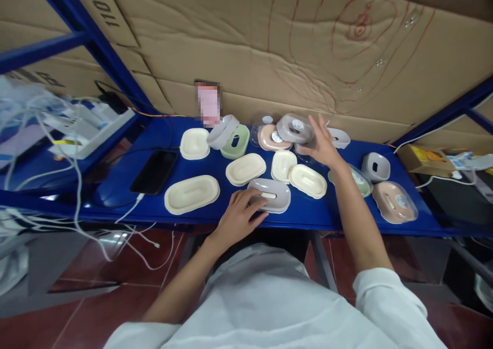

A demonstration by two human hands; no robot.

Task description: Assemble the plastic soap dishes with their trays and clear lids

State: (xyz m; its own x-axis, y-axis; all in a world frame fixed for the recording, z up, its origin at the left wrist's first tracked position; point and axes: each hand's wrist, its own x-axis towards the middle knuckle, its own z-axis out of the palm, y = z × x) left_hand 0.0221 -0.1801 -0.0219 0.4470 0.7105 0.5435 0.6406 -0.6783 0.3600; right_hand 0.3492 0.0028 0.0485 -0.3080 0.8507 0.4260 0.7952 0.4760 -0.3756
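My left hand [242,216] lies over the left end of a grey oval plastic dish [284,197], fingers on top and thumb at the near side. Across the dish's middle rests a small cream bar [268,195]. Further back, my right hand [322,146] is open, fingers spread around the right end of a grey oval box [287,128] with a round label. That box sits tilted above a peach box [267,137] with a similar label. Whether the right fingers press on the grey box I cannot tell.
Several cream moulded trays [192,194] lie about the blue table [323,216]. A green dish [239,141] is at the back, a lidded peach box [393,202] at the right. A black phone [154,172] with a white cable lies left. Cardboard [239,41] walls the back.
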